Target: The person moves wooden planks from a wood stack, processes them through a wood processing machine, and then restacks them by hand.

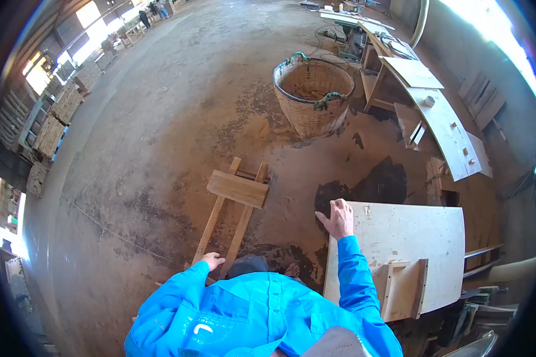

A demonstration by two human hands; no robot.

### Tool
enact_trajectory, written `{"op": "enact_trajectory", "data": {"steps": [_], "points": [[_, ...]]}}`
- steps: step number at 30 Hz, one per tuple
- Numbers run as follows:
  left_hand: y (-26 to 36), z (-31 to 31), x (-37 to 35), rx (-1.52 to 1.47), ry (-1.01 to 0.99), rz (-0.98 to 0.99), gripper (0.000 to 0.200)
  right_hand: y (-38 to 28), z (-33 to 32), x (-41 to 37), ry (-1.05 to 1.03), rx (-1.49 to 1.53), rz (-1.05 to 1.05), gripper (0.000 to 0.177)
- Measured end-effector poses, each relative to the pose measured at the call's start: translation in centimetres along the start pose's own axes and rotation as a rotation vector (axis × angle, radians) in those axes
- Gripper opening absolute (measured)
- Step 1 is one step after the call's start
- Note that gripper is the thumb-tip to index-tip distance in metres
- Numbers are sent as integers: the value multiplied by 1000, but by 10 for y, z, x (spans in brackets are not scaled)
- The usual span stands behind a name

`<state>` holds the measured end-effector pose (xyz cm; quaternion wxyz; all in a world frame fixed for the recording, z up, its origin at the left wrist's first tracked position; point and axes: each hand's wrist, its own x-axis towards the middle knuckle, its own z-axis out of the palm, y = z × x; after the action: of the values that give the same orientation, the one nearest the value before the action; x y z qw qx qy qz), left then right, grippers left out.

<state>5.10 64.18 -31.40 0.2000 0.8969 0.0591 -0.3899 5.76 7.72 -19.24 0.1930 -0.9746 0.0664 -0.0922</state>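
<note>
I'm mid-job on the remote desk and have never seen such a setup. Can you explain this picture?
There is no machine here: a person in a bright blue long-sleeved shirt works bare-handed. The single picture comes from a camera on their head, looking forward and down. The right hand is at the far left corner of a pale, flat wooden panel, which bears a brown wooden fixture with two raised strips. The left hand is by two long, light-brown wooden rails, with a brown rectangular board lying across them. I see nothing clearly held in either hand.
</note>
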Motion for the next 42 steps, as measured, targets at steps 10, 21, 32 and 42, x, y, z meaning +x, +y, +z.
{"op": "enact_trajectory", "data": {"steps": [10, 21, 32, 42], "points": [[-13, 19, 183, 81, 94, 230, 66, 8, 28, 69, -164, -36, 148, 72], [53, 25, 488, -1198, -99, -442, 89, 23, 68, 82, -342, -218, 303, 57], [-27, 58, 710, -1738, 228, -492, 89, 17, 62, 95, -661, -412, 327, 78], [-28, 70, 725, -2032, 327, -301, 72, -10, 92, 132, -649, -468, 282, 58]]}}
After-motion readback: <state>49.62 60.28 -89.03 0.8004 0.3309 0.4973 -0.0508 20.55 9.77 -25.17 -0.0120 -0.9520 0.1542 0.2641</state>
